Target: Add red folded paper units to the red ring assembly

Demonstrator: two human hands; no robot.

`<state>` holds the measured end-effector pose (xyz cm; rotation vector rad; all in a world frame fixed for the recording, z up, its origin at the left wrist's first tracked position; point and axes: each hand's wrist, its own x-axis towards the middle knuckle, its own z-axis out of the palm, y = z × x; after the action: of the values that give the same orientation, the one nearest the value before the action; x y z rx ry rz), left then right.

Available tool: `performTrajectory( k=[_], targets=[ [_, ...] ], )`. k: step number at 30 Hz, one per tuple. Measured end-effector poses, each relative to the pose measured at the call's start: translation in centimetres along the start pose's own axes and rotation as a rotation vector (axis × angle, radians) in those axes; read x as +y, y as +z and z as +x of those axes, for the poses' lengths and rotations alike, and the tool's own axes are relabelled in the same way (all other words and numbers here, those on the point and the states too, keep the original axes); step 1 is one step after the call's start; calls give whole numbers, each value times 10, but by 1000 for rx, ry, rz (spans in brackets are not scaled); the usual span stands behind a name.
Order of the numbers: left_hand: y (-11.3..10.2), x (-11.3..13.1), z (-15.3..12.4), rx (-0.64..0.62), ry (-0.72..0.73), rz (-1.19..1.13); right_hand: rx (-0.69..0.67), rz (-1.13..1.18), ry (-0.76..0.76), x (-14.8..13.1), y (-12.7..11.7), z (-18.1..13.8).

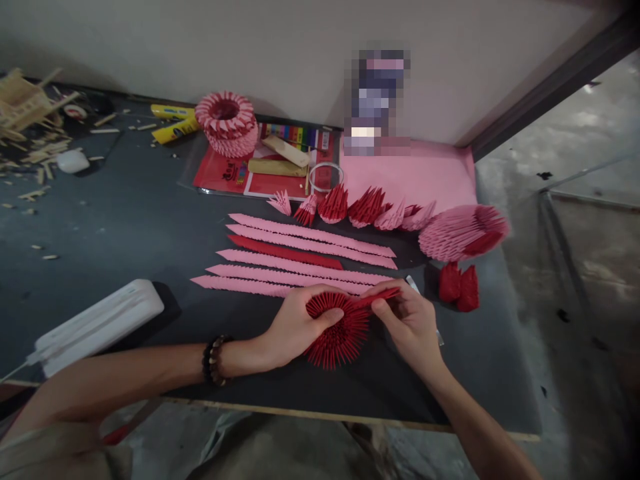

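My left hand (295, 327) grips a round red disc of folded paper pieces (340, 337) near the table's front edge, thumb pressed on its top. My right hand (407, 320) is closed in a pinch on a red strip of folded pieces (383, 295) that joins the disc's right side. Just behind both hands lie several long pink strips (300, 267) and one red strip (285, 252), side by side on the dark table (125, 227).
A pink and red fan-shaped piece (463, 233), two small red stacks (459, 287), a row of small folded clusters (367, 207), a pink and red ring (227, 123), pink paper (425, 173), a white box (100, 323) and wooden scraps (35, 133) surround the work. The table's right edge drops to the floor.
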<state>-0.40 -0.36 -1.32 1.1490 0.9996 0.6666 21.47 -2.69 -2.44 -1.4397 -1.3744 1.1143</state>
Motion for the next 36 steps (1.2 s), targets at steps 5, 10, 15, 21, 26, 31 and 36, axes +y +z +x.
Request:
performTrajectory(
  k=[5, 10, 15, 21, 26, 31, 36],
  targets=[
    [0, -2, -1, -23, -28, -2, -45, -114, -17, -6, -2, -4],
    [1, -3, -3, -27, -55, -31, -78, -191, -33, -6, -4, -4],
    [1, -3, -2, -22, -40, -33, -78, -151, -17, -2, 1, -5],
    [-2, 1, 1, -37, 28, 94, 3, -273, -93, -6, -1, -8],
    [-3, 5, 2, -68, 46, 131, 7, -263, -82, -6, -1, -10],
    [-3, 5, 2, -56, 34, 147, 117, -279, -125, -10, -9, -14],
    [-2, 4, 1, -61, 61, 174, 315, -94, -107, -12, -21, -8]
  ],
)
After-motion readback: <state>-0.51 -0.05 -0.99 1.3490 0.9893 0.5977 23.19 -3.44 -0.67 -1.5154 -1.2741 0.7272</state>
